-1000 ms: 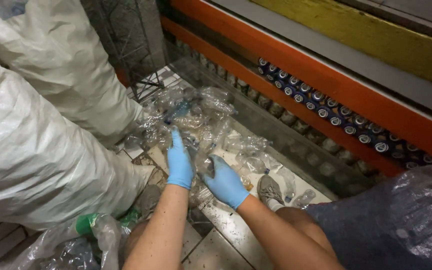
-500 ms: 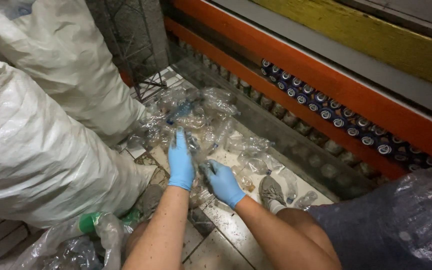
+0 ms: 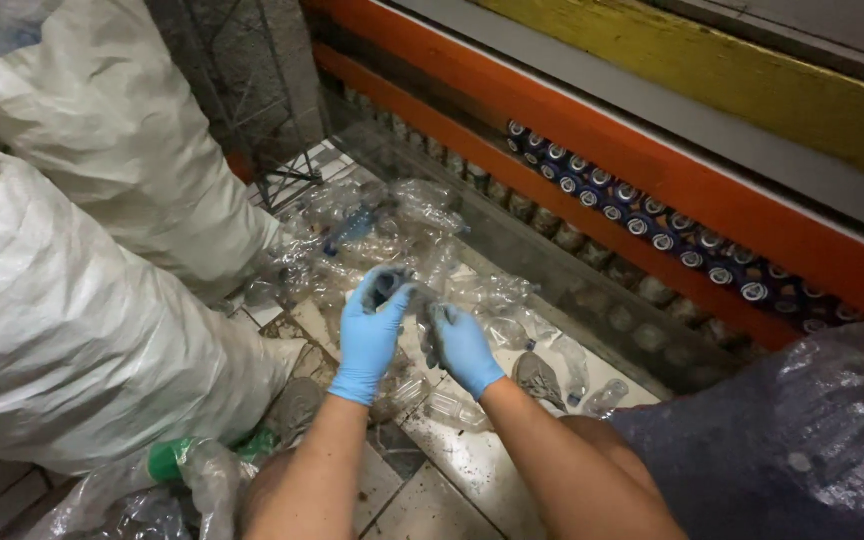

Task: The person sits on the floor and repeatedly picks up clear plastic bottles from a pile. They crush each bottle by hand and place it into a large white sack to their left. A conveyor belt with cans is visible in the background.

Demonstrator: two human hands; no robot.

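Head view: a crushed clear plastic bottle [image 3: 404, 290] sits between my gloved hands above the floor's bottle pile [image 3: 392, 225]; left hand [image 3: 370, 335] fingers curl closed around it, right hand [image 3: 462, 348] fingers pinch its other end, both forearms reaching forward.

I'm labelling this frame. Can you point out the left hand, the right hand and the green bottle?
left hand [image 3: 370, 335], head view, back of the blue glove.
right hand [image 3: 462, 347], head view, back of the blue glove.
green bottle [image 3: 170, 458], head view, its green body by the white sack.
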